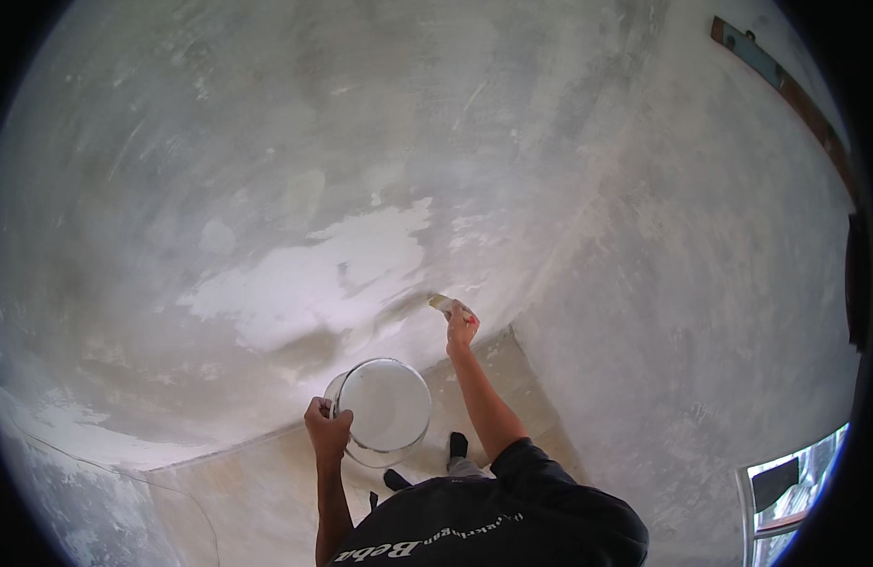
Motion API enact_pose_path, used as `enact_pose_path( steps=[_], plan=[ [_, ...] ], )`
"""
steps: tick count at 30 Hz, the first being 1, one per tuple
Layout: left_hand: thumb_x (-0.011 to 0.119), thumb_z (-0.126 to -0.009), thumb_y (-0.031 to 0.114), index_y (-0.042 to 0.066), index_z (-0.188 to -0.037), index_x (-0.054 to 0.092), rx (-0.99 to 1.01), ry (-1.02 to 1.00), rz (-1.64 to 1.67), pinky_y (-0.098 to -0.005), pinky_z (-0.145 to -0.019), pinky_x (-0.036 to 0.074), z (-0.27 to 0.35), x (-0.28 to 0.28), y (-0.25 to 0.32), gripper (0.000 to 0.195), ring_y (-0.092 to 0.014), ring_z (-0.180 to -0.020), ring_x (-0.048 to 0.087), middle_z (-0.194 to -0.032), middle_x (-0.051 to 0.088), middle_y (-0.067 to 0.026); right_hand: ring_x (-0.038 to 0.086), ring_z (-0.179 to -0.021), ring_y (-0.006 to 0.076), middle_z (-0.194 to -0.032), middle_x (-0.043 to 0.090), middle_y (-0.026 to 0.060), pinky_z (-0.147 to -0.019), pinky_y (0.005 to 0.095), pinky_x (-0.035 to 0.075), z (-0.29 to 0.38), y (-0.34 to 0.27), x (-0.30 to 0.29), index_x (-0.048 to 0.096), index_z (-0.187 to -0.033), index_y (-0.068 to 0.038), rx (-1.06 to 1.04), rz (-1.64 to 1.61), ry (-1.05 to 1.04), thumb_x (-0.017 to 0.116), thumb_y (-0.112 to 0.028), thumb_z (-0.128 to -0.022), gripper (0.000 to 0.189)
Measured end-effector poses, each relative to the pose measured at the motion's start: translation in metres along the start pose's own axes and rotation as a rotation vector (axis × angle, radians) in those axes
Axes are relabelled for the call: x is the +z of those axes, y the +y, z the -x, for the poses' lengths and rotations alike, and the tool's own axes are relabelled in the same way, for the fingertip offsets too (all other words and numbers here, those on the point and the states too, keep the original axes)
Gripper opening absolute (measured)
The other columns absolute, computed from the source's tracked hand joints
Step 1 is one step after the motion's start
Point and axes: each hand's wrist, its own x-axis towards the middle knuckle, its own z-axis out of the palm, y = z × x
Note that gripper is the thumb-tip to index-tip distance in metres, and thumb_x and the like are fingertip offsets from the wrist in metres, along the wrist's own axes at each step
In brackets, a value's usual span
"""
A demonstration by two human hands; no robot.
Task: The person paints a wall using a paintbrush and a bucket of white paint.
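Note:
My left hand grips the rim of a round bucket, which has a wire handle and holds whitish liquid paint or coating. My right hand is closed around a paintbrush with pale yellowish bristles and a bit of red on its handle. The bristle tips are at the wall, too close to tell whether they press on it. White patches and darker, damp-looking streaks lie left of the brush on the mottled grey surface.
A second wall meets the first at a corner on the right. Below is a beige floor with a thin cable at left. A window is at lower right, and a worn wooden strip runs along the upper right.

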Motion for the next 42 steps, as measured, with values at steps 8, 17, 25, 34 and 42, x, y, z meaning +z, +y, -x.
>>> enact_pose_path(
  steps=[8,17,25,34,42],
  plan=[
    [0.060,-0.061,0.002,0.002,-0.073,0.046,-0.024,-0.058,0.051,-0.0255,-0.037,0.032,0.012,0.001,0.030,0.019,-0.008,-0.042,0.040,-0.054,0.047,-0.0011,0.059,-0.096,0.0188,-0.107,0.060,0.0122,-0.089,0.0326,0.051,0.043,-0.157,0.114,0.060,-0.107,0.007,-0.115,-0.263,-0.196,0.062,-0.016,-0.088,0.030],
    [0.058,-0.060,-0.002,0.004,-0.075,0.045,-0.053,-0.097,0.044,-0.0251,-0.030,0.028,0.007,0.003,0.024,0.021,-0.008,-0.034,0.037,-0.053,0.045,-0.0010,0.056,-0.103,0.0186,-0.106,0.055,0.0102,-0.092,0.0352,0.049,0.059,-0.212,0.124,0.059,-0.109,0.008,-0.343,-0.243,-0.435,0.055,-0.018,-0.093,0.030],
    [0.059,-0.059,-0.001,0.005,-0.075,0.046,-0.085,-0.033,0.069,-0.0225,-0.034,0.025,0.010,0.007,0.023,0.022,-0.005,-0.039,0.033,-0.054,0.045,0.0013,0.058,-0.098,0.0195,-0.103,0.058,0.0116,-0.087,0.0336,0.051,0.029,-0.048,0.027,0.058,-0.105,0.007,-0.278,-0.098,-0.140,0.056,-0.016,-0.092,0.026],
    [0.059,-0.059,0.001,0.003,-0.073,0.046,-0.020,0.028,-0.032,-0.0221,-0.041,0.026,0.015,0.016,0.030,0.019,-0.004,-0.045,0.034,-0.054,0.046,0.0022,0.060,-0.087,0.0153,-0.094,0.063,0.0088,-0.077,0.0293,0.052,-0.028,0.033,-0.036,0.061,-0.099,0.005,-0.253,0.151,0.037,0.059,-0.017,-0.090,0.023],
    [0.059,-0.061,0.000,0.003,-0.074,0.047,-0.057,-0.003,0.007,-0.0223,-0.040,0.027,0.015,0.010,0.023,0.018,-0.005,-0.044,0.036,-0.056,0.048,0.0009,0.059,-0.094,0.0152,-0.104,0.061,0.0101,-0.086,0.0311,0.051,-0.015,-0.073,0.048,0.059,-0.104,0.006,-0.023,-0.305,0.080,0.064,-0.016,-0.086,0.028]
  ],
)
